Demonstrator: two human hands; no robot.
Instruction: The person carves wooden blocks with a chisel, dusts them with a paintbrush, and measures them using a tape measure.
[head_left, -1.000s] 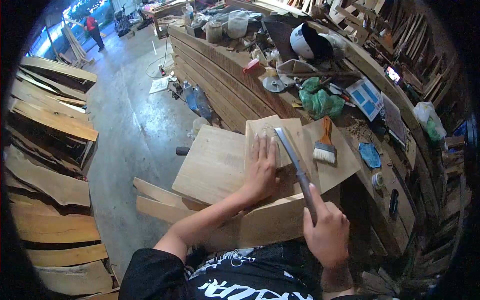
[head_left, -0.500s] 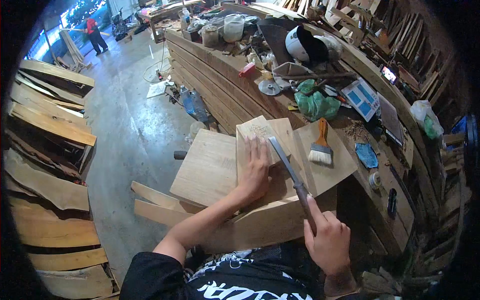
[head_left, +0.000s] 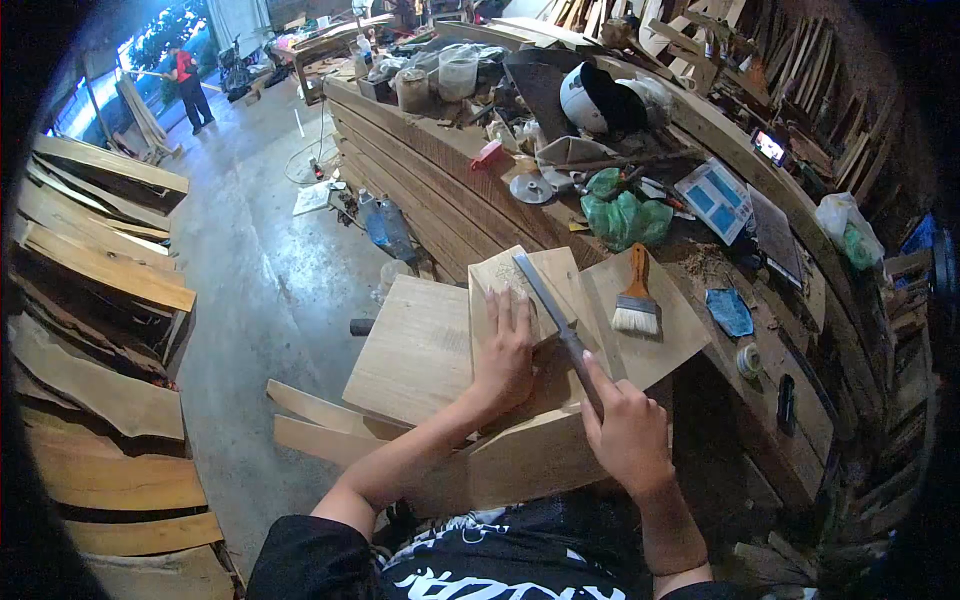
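My right hand (head_left: 632, 432) is closed around the dark handle of a long, straight chisel (head_left: 548, 298). The blade points away to the upper left, its tip over the far end of a small pale wooden board (head_left: 486, 312). Small shavings or marks show near that tip, too fine to make out. Flat on the same board rests my left hand (head_left: 507, 350), its fingers stretched out and holding nothing. Under and beside it are a wider board (head_left: 415, 335) on the left and another wooden piece (head_left: 555, 268) on the right.
A paintbrush (head_left: 636, 300) lies on a panel (head_left: 675, 345) to the right. Behind it are a green plastic bag (head_left: 625, 215), a blue cloth (head_left: 730, 312) and a white helmet (head_left: 588, 100). Planks (head_left: 105, 410) line the left side. Far off stands a person (head_left: 188, 90).
My right hand has moved forward and left, carrying the chisel so its tip sits farther over the board. My left hand stays on the board. The view has shifted slightly.
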